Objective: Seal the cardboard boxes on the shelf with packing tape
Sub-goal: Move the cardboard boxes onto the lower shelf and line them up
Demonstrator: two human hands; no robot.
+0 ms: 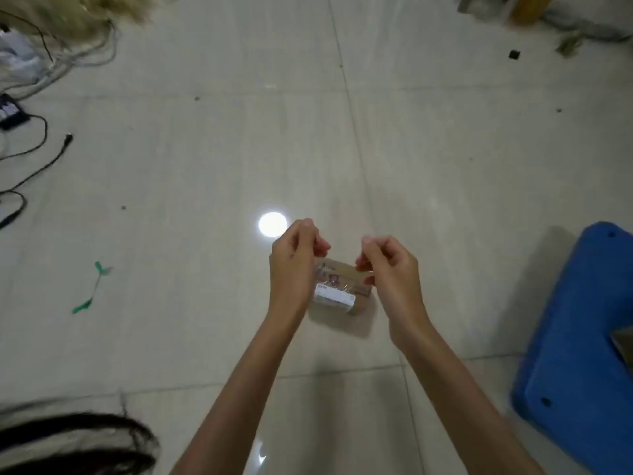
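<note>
A small cardboard box [356, 286] with a white label [334, 298] lies on the tiled floor. Both my hands hover just above it, fingers curled, thumb and forefinger pinched, the tips facing each other. My left hand [294, 265] is over the box's left end and my right hand [390, 269] over its right end. A faint glossy strip of clear tape [334, 273] seems to stretch between the two pinches across the box top. The tape is hard to make out. No tape roll is in view.
A blue plastic stool [582, 337] stands close at the right. Black cables [37, 156] and a device lie at the left, with a green scrap [92, 289] nearer. Dark hair bundles [75, 440] sit at lower left, and clutter [513, 8] at top right.
</note>
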